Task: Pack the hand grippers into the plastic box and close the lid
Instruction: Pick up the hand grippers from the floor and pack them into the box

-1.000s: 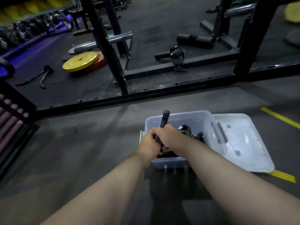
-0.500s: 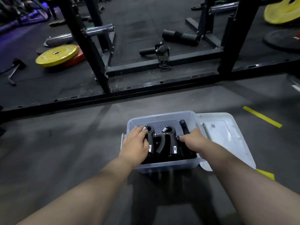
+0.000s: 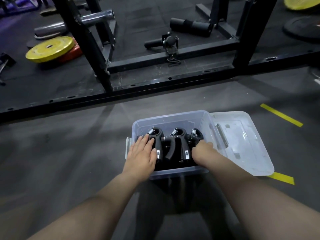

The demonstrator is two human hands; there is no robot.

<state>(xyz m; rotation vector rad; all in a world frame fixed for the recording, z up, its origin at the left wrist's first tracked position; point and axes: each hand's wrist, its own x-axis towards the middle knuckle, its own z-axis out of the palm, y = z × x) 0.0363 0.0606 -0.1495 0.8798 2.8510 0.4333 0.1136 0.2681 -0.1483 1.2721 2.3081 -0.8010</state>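
A translucent plastic box stands on the grey floor in front of me. Its lid lies open, flat on the floor at the box's right side. Several black hand grippers with steel springs stand side by side inside. My left hand lies flat with straight fingers on the leftmost grippers. My right hand reaches into the right end of the box, fingers curled down around the rightmost gripper; its fingertips are hidden.
A black steel rack frame crosses the floor just beyond the box. Yellow and red weight plates lie at the far left, black foam rollers inside the rack. Yellow tape lines mark the floor to the right.
A second ago both hands held one gripper together above the box. That gripper now sits low in the box. The hands have parted: left onto the left grippers, right to the right end.
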